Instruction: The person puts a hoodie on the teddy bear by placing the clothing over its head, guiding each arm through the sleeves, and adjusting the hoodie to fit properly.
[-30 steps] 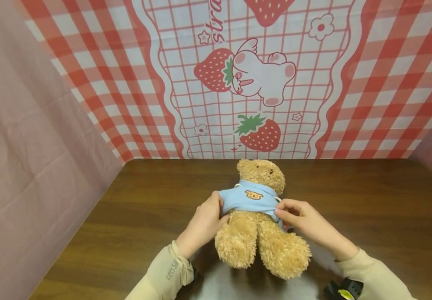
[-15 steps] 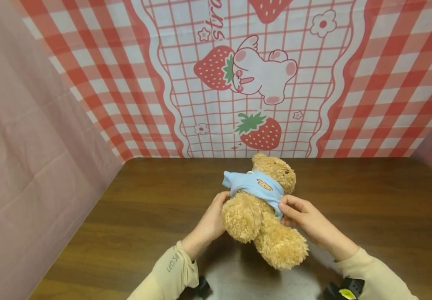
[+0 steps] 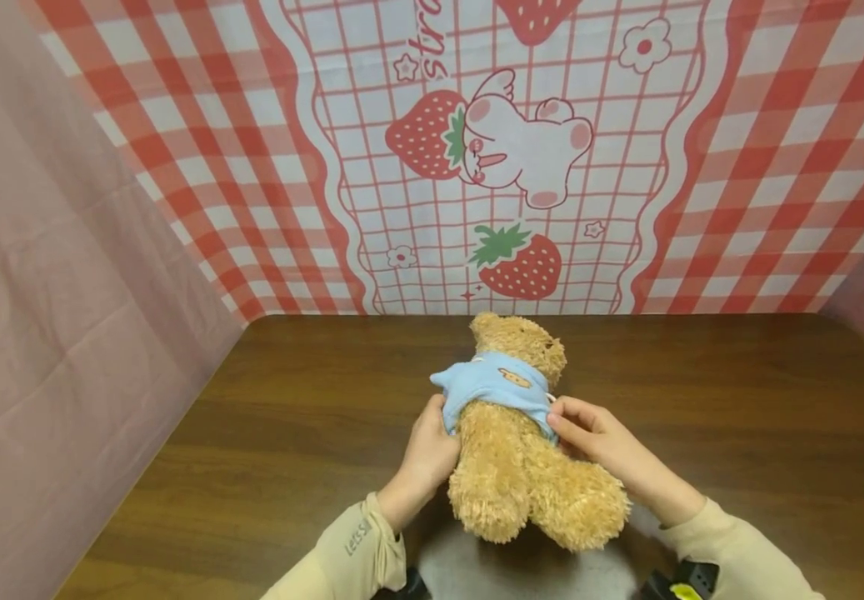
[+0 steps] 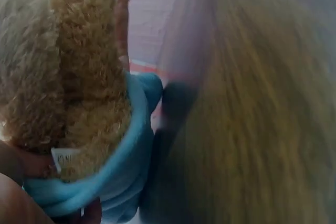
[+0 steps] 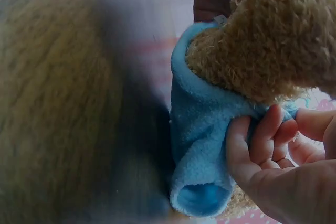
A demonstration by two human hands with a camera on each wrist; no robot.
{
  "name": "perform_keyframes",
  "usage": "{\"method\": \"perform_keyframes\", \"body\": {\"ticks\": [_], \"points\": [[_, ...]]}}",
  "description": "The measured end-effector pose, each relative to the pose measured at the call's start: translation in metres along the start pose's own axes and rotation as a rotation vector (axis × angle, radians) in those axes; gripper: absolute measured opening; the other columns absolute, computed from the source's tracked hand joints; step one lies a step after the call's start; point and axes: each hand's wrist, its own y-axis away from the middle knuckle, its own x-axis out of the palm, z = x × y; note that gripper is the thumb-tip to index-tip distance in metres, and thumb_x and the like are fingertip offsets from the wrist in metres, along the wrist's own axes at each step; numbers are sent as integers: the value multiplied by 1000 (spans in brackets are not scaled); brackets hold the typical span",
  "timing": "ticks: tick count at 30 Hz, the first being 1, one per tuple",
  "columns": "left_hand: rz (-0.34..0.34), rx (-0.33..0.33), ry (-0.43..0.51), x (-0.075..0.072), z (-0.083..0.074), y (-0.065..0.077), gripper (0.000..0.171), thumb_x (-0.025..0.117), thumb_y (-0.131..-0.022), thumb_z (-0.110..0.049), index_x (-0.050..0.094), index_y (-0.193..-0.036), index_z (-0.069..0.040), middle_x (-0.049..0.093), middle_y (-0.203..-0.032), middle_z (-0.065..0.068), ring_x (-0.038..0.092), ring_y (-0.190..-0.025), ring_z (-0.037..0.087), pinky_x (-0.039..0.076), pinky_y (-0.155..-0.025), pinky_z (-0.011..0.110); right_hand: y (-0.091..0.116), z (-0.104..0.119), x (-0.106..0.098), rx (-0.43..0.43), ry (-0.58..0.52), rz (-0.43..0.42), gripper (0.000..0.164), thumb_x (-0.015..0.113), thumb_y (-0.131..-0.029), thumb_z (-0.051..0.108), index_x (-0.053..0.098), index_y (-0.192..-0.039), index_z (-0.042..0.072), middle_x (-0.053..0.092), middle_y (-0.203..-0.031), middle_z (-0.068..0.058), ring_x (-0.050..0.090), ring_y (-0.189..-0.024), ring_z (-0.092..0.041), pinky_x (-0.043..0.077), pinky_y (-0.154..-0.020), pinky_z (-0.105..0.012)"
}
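Note:
A shaggy tan teddy bear (image 3: 495, 475) leans back over the table, feet toward me, its head turned to the right. It wears a light blue shirt (image 3: 480, 385) with a small bear-face patch. My left hand (image 3: 430, 450) grips the shirt's lower edge at the bear's left-hand side; a white label (image 4: 64, 158) shows beside those fingers in the left wrist view. On the other side my right hand (image 3: 602, 442) pinches the hem between thumb and fingers. An empty-looking sleeve (image 5: 202, 198) hangs below it in the right wrist view. The bear's arms are hidden.
Beneath is a dark brown wooden table (image 3: 289, 433). A red-and-white strawberry cloth (image 3: 372, 167) hangs along its back edge, and a pink curtain (image 3: 64, 250) on the left. Black wrist devices (image 3: 690, 579) show near both sleeves.
The bear swung up and rightward, tilting, then came back left and lower. My left hand has shifted from the sleeve to the shirt's lower edge. The right hand keeps its pinch on the hem.

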Motion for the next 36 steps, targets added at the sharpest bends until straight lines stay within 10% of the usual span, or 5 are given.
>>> {"method": "perform_keyframes", "body": {"ticks": [8, 18, 25, 30, 36], "points": [[11, 205, -233, -10, 6, -3, 26, 59, -72, 2, 56, -97, -6, 62, -78, 5, 52, -66, 12, 42, -58, 24, 0, -4, -1, -48, 106, -80, 18, 47, -94, 15, 52, -89, -2, 47, -66, 0, 46, -59, -6, 41, -52, -23], [70, 415, -504, -23, -2, -7, 22, 56, -73, 0, 59, -94, -5, 53, -80, 3, 47, -67, 14, 39, -58, 27, 9, 9, 1, 253, 376, 108, 31, 47, -94, 34, 32, -100, 8, 40, -64, -3, 35, -53, -14, 30, -49, -26], [113, 410, -520, -19, -6, 0, 28, 54, -74, -2, 57, -101, -3, 55, -86, 5, 51, -72, 17, 43, -61, 31, 7, 4, 16, 489, -190, -4, 75, 57, -87, 37, 3, -128, 6, 32, -112, -23, 51, -92, -24, 46, -76, -35], [99, 391, -462, -16, -3, 1, 33, 53, -73, 0, 57, -105, -2, 57, -91, 7, 54, -77, 19, 46, -67, 33, 6, 3, 19, 469, -648, -21, 76, 55, -90, 29, 2, -138, 6, 47, -110, -10, 59, -86, -15, 51, -78, -31], [129, 211, -234, -13, -2, 0, 39, 47, -74, 4, 56, -112, -1, 58, -99, 11, 52, -84, 19, 44, -71, 31, 11, 10, 22, 521, -820, -35, 96, 49, -92, 32, -37, -133, 22, 48, -107, -9, 63, -76, -14, 53, -72, -28]]}}
